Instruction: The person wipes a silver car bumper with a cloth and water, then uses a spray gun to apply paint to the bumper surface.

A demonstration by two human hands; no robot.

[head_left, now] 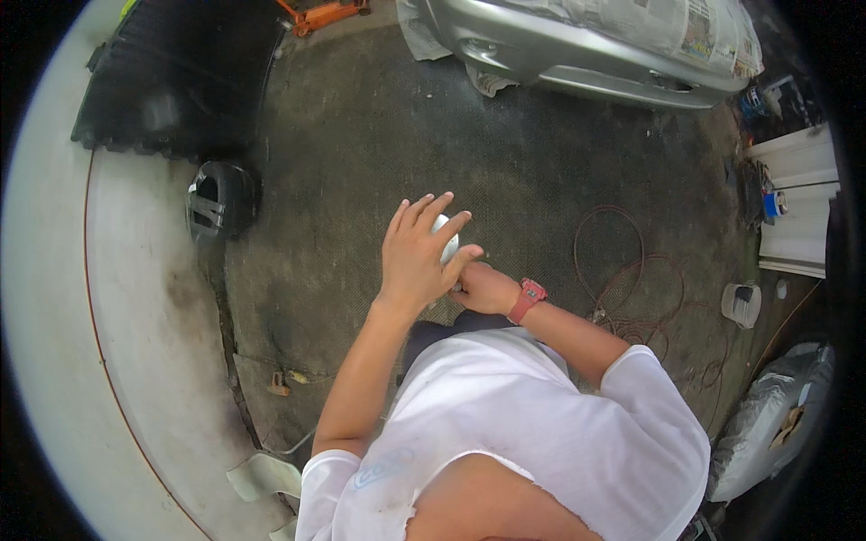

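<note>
In front of my body, my left hand (420, 257) is held out with its fingers spread, passing over a small white round object (446, 240). Part of that object shows between the thumb and fingers; the palm hides the rest, and whether they touch is unclear. Just below and to the right, my right hand (488, 288) has its fingers curled closed. A small greyish bit shows at its fingertips, but what it holds is mostly hidden. A red watch (529, 300) is on my right wrist.
Ahead hangs or rests a silver car bumper (577, 63) with newspaper masking (686, 36). A reddish hose (631, 279) lies coiled on the floor to the right. Leftward are a black panel (180, 77) and a dark part (219, 200); an orange floor jack (325, 15) stands beyond.
</note>
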